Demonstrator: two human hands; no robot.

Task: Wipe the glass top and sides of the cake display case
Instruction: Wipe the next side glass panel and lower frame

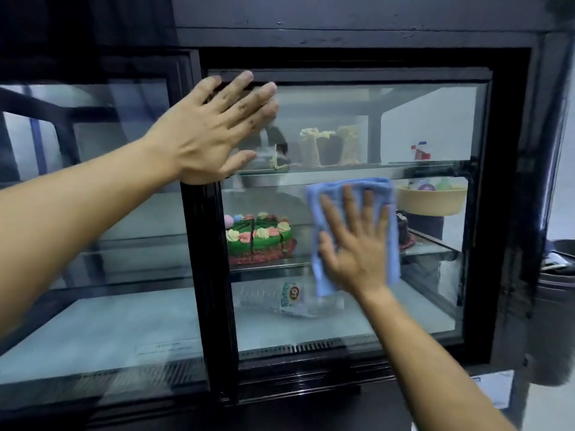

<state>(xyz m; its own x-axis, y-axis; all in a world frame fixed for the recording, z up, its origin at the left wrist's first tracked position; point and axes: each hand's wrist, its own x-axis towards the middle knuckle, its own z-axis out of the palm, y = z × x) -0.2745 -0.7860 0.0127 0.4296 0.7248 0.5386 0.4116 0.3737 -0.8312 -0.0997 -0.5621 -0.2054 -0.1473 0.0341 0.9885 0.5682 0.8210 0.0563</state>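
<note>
The black-framed cake display case (pixel 504 213) fills the view, with its glass door panel (pixel 420 119) in front of me. My right hand (pixel 354 241) presses a blue cloth (pixel 320 219) flat against the glass at mid height, fingers spread and straight. My left hand (pixel 214 129) lies flat with spread fingers on the upper left of the same panel, over the black door frame (pixel 205 244).
Inside the case are a green decorated cake (pixel 258 237) on the middle shelf, pale cake pieces (pixel 326 144) on the top shelf, a plastic bottle (pixel 289 300) lying on the bottom, and a beige bowl (pixel 432 200) at right. A second glass panel (pixel 93 213) extends left.
</note>
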